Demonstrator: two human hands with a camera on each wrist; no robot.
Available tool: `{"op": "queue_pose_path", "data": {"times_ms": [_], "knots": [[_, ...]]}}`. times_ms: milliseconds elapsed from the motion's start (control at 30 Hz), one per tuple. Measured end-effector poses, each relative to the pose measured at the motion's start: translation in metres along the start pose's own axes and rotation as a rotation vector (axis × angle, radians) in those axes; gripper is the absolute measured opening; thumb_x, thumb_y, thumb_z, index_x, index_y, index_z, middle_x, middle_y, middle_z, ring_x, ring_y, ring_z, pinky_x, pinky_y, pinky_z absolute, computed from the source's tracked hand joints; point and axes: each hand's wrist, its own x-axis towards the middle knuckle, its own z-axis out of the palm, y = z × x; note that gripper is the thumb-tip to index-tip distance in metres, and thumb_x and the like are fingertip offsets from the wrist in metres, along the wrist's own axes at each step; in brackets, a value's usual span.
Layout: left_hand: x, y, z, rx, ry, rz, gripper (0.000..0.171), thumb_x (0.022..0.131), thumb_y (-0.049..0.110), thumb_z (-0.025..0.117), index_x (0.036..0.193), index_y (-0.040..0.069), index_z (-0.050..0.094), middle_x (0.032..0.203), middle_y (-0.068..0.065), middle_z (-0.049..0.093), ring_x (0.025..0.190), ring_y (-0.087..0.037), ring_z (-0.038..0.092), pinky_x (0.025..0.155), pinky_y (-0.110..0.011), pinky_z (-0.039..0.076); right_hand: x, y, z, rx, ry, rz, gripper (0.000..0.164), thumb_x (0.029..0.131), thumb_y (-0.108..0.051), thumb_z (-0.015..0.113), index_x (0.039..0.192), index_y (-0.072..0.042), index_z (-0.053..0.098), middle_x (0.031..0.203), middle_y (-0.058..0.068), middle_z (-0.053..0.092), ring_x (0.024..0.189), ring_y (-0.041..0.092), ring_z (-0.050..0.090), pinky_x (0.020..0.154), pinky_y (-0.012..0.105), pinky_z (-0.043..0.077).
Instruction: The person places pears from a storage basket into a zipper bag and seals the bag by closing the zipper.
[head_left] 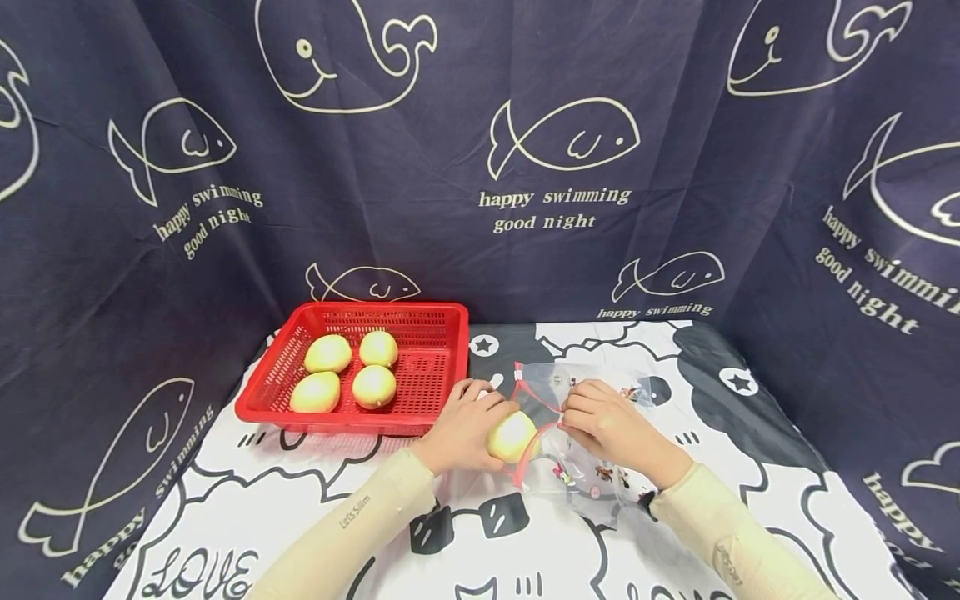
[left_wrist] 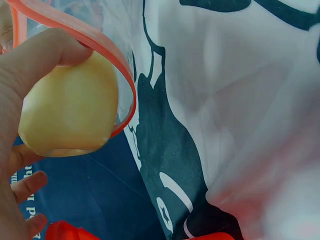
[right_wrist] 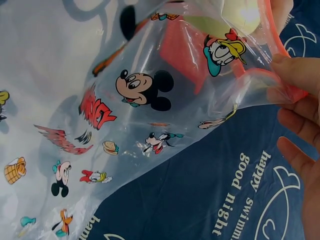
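Note:
My left hand (head_left: 471, 427) grips a round pale-yellow fruit (head_left: 512, 437) at the mouth of a clear plastic bag (head_left: 592, 483). In the left wrist view the thumb lies over the top of the fruit (left_wrist: 70, 110), which is partly inside the bag's pinkish-red rim (left_wrist: 112, 47). My right hand (head_left: 611, 423) pinches that rim between thumb and fingers, and the mouth stands wide. Cartoon figures are printed on the bag (right_wrist: 142, 90), as the right wrist view shows. Through its film the fruit shows near the top right.
A red perforated basket (head_left: 431, 367) stands at the back left, with several similar yellow fruits (head_left: 327, 354) inside. Under everything lies a white and dark patterned cloth (head_left: 480, 575). Navy curtains (head_left: 555, 275) with fish drawings enclose the back and sides.

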Motion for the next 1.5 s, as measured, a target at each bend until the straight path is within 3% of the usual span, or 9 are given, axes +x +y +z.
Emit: {"op": "queue_pose_path", "data": {"times_ms": [267,467,700,967,1200,1367,1500], "knots": [[0.002,0.003,-0.002,-0.010,-0.031,0.058,0.071,0.061,0.053,0.081,0.124,0.025,0.065,0.113,0.009,0.066,0.115,-0.018,0.046,0.098,-0.043,0.035,0.001,-0.001,0.001,0.008,0.024,-0.021,0.025,0.100,-0.015,0.050,0.081,-0.008,0.064,0.083,0.001,0.058,0.081,0.022,0.055,0.084,0.038,0.044],[0.004,0.005,0.006,-0.007,-0.077,0.017,0.069,0.062,0.053,0.080,0.124,0.027,0.065,0.113,0.010,0.065,0.117,-0.018,0.045,0.101,-0.044,0.033,0.002,-0.002,0.000,0.020,0.005,-0.014,0.029,0.103,-0.018,0.047,0.081,-0.009,0.063,0.083,0.001,0.055,0.081,0.022,0.053,0.084,0.037,0.043],[0.009,0.010,0.015,0.047,-0.077,-0.043,0.070,0.061,0.060,0.078,0.122,0.027,0.065,0.111,0.011,0.064,0.116,-0.017,0.044,0.105,-0.051,0.029,0.002,-0.002,0.002,0.012,0.017,-0.023,0.025,0.101,-0.017,0.052,0.080,-0.009,0.063,0.082,0.000,0.056,0.081,0.022,0.055,0.083,0.037,0.045],[0.014,0.017,0.022,0.111,-0.080,-0.080,0.069,0.058,0.062,0.082,0.113,0.025,0.064,0.111,0.008,0.064,0.113,-0.019,0.046,0.106,-0.055,0.027,0.003,-0.003,0.003,0.012,0.022,-0.029,0.034,0.106,-0.022,0.043,0.081,-0.009,0.063,0.083,0.000,0.057,0.082,0.021,0.056,0.080,0.037,0.046],[0.019,0.022,0.034,0.165,-0.093,-0.079,0.064,0.062,0.054,0.082,0.116,0.025,0.064,0.112,0.009,0.064,0.118,-0.019,0.046,0.107,-0.056,0.026,0.000,-0.004,0.003,0.016,0.020,-0.027,0.031,0.105,-0.020,0.047,0.081,-0.010,0.063,0.083,0.000,0.057,0.082,0.021,0.055,0.083,0.038,0.045],[0.023,0.024,0.041,0.142,-0.102,-0.053,0.063,0.067,0.047,0.080,0.124,0.024,0.064,0.117,0.009,0.065,0.121,-0.020,0.044,0.107,-0.058,0.025,-0.001,-0.004,0.004,0.019,0.014,-0.019,0.024,0.101,-0.018,0.055,0.080,-0.010,0.063,0.082,0.000,0.057,0.082,0.021,0.055,0.083,0.037,0.045],[0.024,0.025,0.043,0.116,-0.139,-0.071,0.066,0.068,0.049,0.081,0.126,0.023,0.065,0.120,0.008,0.065,0.121,-0.022,0.043,0.108,-0.058,0.024,-0.002,-0.004,0.005,0.017,0.010,-0.016,0.022,0.099,-0.017,0.057,0.080,-0.009,0.063,0.081,0.000,0.056,0.081,0.021,0.055,0.084,0.037,0.045]]}}
